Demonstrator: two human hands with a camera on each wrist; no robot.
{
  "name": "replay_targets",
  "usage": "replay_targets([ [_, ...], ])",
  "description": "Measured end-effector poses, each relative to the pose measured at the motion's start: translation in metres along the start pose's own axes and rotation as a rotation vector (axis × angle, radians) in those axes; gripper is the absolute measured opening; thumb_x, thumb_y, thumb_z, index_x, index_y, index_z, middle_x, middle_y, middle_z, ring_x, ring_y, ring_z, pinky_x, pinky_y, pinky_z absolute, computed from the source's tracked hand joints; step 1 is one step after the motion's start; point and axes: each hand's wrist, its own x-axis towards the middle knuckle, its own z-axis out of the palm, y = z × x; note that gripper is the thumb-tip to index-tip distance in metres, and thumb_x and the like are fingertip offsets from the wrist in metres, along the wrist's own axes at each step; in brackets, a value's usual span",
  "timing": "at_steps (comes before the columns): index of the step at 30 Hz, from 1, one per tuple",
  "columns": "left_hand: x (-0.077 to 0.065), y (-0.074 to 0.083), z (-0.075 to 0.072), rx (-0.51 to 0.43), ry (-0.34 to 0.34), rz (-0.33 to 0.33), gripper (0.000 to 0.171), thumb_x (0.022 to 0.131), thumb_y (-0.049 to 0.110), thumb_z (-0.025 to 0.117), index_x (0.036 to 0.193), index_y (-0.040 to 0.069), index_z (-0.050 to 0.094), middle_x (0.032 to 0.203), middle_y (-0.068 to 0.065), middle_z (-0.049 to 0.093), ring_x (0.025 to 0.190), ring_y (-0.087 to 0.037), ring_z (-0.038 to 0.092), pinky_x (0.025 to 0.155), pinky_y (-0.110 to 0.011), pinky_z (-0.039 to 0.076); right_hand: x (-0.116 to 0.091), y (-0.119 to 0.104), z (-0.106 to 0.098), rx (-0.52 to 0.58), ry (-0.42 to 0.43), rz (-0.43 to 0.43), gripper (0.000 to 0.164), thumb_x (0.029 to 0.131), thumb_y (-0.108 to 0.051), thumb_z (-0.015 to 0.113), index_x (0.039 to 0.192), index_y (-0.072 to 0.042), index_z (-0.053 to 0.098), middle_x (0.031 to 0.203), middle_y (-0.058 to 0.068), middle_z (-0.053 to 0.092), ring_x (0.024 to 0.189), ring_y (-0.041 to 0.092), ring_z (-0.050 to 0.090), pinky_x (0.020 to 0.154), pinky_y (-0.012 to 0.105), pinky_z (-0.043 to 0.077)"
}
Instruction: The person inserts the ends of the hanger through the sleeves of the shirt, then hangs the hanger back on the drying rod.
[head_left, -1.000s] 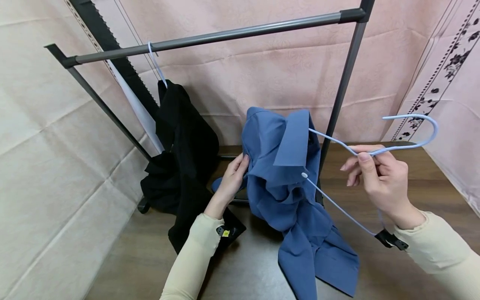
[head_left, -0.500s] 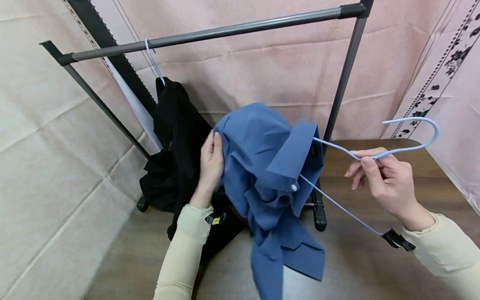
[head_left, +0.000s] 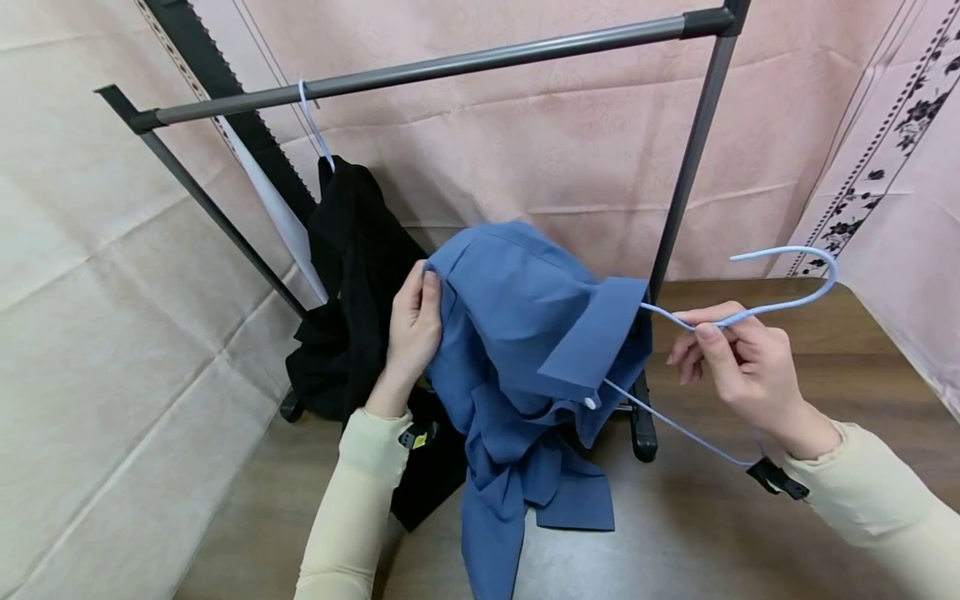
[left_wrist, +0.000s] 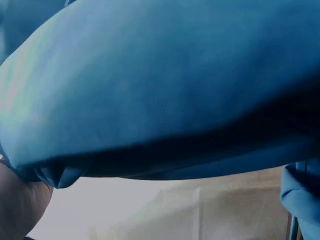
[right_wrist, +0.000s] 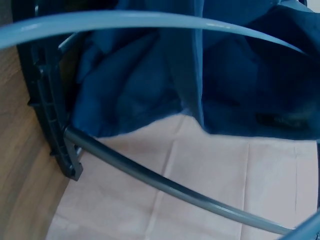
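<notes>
A blue collared shirt [head_left: 517, 292] hangs bunched between my two hands, with one side of a light blue hanger [head_left: 787, 304] inside it. My left hand [head_left: 412, 333] grips the shirt near its shoulder, thumb on top. In the left wrist view the shirt's cloth [left_wrist: 150, 90] covers most of the frame, and part of the left hand [left_wrist: 20, 205] shows at the lower left. My right hand [head_left: 753, 379] pinches the hanger just below its hook. The hanger's lower bar runs out below the collar [head_left: 600, 333]. In the right wrist view the hanger's rod [right_wrist: 125, 20] crosses the top.
A dark metal clothes rack [head_left: 450, 68] stands behind the shirt. On its left end a black garment [head_left: 356, 242] hangs from another light blue hanger [head_left: 315, 125]. The rack's black foot [head_left: 642, 429] rests on the wooden surface [head_left: 697, 500]. Pink cloth [head_left: 510, 150] hangs behind.
My left hand has shifted left along the shirt, spreading its shoulder. The shirt's lower part has swung left. The right hand and hanger have moved slightly left and down in the last half second.
</notes>
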Motion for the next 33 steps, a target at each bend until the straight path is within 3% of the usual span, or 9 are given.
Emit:
replay_targets([
  [9,-0.008,0.002,0.008,0.026,-0.1,-0.003,0.023,0.109,0.009,0.042,0.11,-0.004,0.061,0.089,-0.016,0.06,0.077,-0.022,0.055,0.071,-0.03,0.043,0.003,0.007,0.007,-0.048,0.008,0.013,0.03,0.104,-0.007,0.055,0.1,0.022,0.059,0.066,0.011,0.065,0.05,0.009,0.059,0.05,0.016,0.047],
  [13,-0.007,0.002,0.003,0.03,-0.1,-0.024,0.03,0.11,0.018,0.041,0.118,-0.001,0.062,0.101,-0.016,0.065,0.088,-0.021,0.06,0.08,-0.033,0.046,0.004,0.006,0.006,-0.092,0.004,-0.001,0.032,0.104,-0.01,0.056,0.098,0.022,0.059,0.065,0.011,0.064,0.05,0.008,0.058,0.05,0.016,0.047],
  [18,0.011,0.011,-0.006,-0.05,-0.026,0.065,0.055,0.107,0.045,0.042,0.127,-0.002,0.06,0.111,-0.019,0.066,0.099,-0.029,0.063,0.089,-0.036,0.048,0.002,0.006,0.003,-0.15,-0.017,-0.004,0.032,0.104,-0.011,0.056,0.097,0.021,0.06,0.064,0.01,0.064,0.051,0.006,0.058,0.05,0.016,0.047],
  [20,0.02,0.016,-0.007,-0.022,-0.03,0.119,0.061,0.105,0.052,0.045,0.129,-0.001,0.06,0.113,-0.018,0.067,0.1,-0.03,0.064,0.09,-0.037,0.049,0.001,0.006,0.002,-0.16,-0.038,-0.005,0.032,0.104,-0.011,0.056,0.097,0.02,0.06,0.064,0.009,0.064,0.051,0.006,0.058,0.05,0.016,0.047],
  [23,0.032,0.023,-0.007,0.061,-0.143,0.173,0.063,0.103,0.056,0.046,0.136,0.003,0.057,0.125,-0.013,0.065,0.109,-0.026,0.064,0.096,-0.037,0.048,0.001,0.006,0.001,-0.139,-0.073,-0.013,0.031,0.104,-0.01,0.056,0.096,0.019,0.061,0.066,0.009,0.064,0.052,0.007,0.058,0.05,0.016,0.047],
  [27,0.04,0.026,-0.006,0.084,-0.442,0.164,0.06,0.103,0.055,0.048,0.143,0.01,0.054,0.135,-0.005,0.061,0.117,-0.019,0.06,0.101,-0.037,0.045,0.002,0.005,0.001,-0.118,-0.111,-0.023,0.03,0.105,-0.01,0.055,0.097,0.018,0.062,0.068,0.009,0.065,0.053,0.007,0.058,0.051,0.016,0.048],
  [30,0.04,0.026,-0.005,0.074,-0.641,0.116,0.047,0.104,0.047,0.053,0.137,0.014,0.061,0.128,0.001,0.066,0.111,-0.012,0.062,0.097,-0.034,0.048,0.003,0.004,0.0,-0.187,-0.138,-0.04,0.035,0.106,-0.016,0.054,0.095,0.016,0.063,0.068,0.007,0.064,0.053,0.006,0.057,0.051,0.016,0.047],
  [33,0.037,0.028,-0.003,0.065,-0.73,0.126,0.025,0.103,0.03,0.061,0.12,0.014,0.07,0.107,0.005,0.071,0.093,-0.008,0.065,0.084,-0.031,0.051,0.004,0.003,0.0,-0.279,-0.162,-0.058,0.04,0.107,-0.023,0.052,0.095,0.014,0.064,0.068,0.005,0.063,0.053,0.004,0.056,0.051,0.015,0.047],
])
